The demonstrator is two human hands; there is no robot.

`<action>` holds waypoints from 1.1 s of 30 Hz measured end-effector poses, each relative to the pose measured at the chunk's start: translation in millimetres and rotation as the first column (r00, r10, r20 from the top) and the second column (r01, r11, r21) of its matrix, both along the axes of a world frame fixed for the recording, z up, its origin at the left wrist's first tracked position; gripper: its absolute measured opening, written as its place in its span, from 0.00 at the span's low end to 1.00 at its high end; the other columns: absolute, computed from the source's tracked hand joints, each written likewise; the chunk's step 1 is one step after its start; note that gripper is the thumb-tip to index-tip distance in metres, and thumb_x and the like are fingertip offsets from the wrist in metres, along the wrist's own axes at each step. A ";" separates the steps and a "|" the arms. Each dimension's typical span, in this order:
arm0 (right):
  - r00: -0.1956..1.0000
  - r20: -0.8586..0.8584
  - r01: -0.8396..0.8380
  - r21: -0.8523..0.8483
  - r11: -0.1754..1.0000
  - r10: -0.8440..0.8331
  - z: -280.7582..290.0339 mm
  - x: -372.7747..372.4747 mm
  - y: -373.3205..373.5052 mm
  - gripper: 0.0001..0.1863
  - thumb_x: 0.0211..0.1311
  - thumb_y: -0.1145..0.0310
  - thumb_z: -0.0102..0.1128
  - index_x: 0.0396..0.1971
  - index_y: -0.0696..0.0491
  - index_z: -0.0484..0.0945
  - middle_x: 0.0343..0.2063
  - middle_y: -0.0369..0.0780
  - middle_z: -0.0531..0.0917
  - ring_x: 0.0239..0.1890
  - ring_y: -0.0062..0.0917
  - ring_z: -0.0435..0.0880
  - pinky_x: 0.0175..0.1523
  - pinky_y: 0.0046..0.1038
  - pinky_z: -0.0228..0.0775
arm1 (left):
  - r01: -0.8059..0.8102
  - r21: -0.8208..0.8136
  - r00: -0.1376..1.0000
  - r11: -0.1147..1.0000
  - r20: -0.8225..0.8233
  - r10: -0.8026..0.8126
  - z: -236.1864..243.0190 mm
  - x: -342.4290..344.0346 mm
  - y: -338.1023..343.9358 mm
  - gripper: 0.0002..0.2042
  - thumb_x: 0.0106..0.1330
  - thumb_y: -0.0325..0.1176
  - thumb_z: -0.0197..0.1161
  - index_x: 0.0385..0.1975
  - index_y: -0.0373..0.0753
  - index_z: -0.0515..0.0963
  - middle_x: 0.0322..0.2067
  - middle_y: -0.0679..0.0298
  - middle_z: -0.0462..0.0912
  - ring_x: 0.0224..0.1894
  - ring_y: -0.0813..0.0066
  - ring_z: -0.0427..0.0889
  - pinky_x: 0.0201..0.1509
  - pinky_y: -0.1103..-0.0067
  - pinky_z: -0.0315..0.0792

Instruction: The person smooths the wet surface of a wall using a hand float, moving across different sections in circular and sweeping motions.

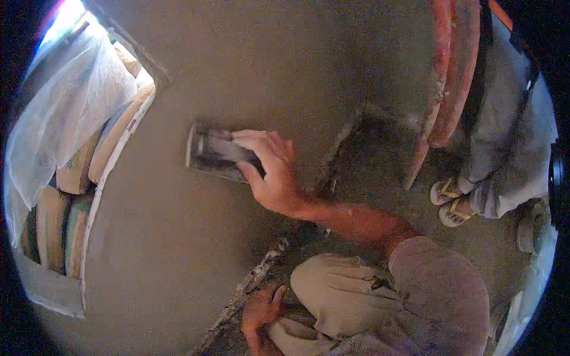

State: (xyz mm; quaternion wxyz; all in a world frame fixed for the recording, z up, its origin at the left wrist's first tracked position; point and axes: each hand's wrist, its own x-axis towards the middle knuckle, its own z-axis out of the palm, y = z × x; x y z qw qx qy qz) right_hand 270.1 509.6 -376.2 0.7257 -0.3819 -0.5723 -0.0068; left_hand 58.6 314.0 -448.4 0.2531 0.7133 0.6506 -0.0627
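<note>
My right hand [270, 169] grips a dark rectangular float [211, 151], blurred by motion, against the broad grey-brown plastered surface [249, 65], a little left of its rough edge. My left hand [261, 311] is low in the view beside my bent knee [314, 279], close to the chipped edge [264, 267]. Its fingers are curled, and whatever they may hold is hidden.
Sacks [56, 228] and a translucent plastic sheet [71, 107] fill an opening at left. Long reddish, worn pieces [451, 71] stand at upper right. Another person's trousered legs [502, 118] and sandalled feet [454, 210] are just beyond them, on the dark floor at right.
</note>
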 end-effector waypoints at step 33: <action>0.697 -0.676 0.067 -0.271 0.960 -0.239 -38.6 152.4 118.9 0.15 0.67 0.67 0.65 0.50 0.56 0.78 0.43 0.39 0.82 0.44 0.27 0.79 0.52 0.32 0.71 | 0.010 0.053 1.000 0.999 0.015 -0.010 13.9 1.3 -12.6 0.22 0.74 0.53 0.53 0.53 0.41 0.79 0.42 0.45 0.85 0.46 0.39 0.83 0.53 0.53 0.75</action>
